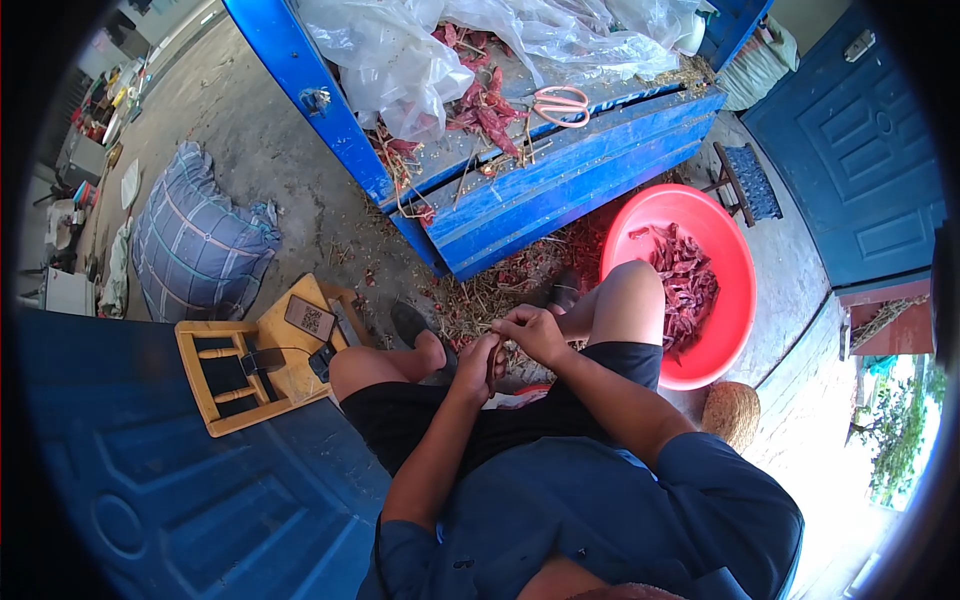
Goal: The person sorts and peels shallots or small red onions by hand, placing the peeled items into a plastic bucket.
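In front of my lap, my left hand [478,368] is closed around what looks like a dried chili pepper [493,368], a dark red sliver showing between the fingers. My right hand [533,334] touches it from above, thumb and fingertips pinched at the upper end; what they grip is too small to make out. To the right of my knee, a pink-red basin [738,325] holds many dried red chilies [684,285]. More dried chilies [487,112] lie on the blue cart bed, beside pink-handled scissors [561,106].
Clear plastic sheeting [400,65] covers part of the blue cart [580,185]. Stems and scraps [470,300] litter the floor. A wooden chair [285,345] bearing a phone [311,318] stands left, near a plaid stuffed sack [200,240]. A small stool [750,182] sits behind the basin.
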`<act>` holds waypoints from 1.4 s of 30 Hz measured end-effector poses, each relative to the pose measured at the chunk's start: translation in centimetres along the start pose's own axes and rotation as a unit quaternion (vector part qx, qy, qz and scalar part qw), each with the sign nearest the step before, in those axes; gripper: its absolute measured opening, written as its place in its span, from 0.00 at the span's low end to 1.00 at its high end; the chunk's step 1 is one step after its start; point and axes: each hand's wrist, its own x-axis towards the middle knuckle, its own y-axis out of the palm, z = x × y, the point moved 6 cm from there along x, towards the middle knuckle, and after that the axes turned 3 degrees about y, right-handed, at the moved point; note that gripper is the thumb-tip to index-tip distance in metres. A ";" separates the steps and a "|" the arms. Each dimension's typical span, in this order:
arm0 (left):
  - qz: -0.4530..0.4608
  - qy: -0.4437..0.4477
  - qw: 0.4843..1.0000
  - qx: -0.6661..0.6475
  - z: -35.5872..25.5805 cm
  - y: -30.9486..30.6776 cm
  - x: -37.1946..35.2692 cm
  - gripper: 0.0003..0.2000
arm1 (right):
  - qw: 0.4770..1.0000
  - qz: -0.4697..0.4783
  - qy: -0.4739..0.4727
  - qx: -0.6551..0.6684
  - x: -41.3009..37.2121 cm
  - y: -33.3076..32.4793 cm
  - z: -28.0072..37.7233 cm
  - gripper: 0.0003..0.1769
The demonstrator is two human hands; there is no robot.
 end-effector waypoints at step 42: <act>0.084 -0.001 0.996 -0.001 0.4 0.4 -0.9 0.08 | 0.996 0.007 0.007 0.085 -0.3 -10.4 5.3 0.08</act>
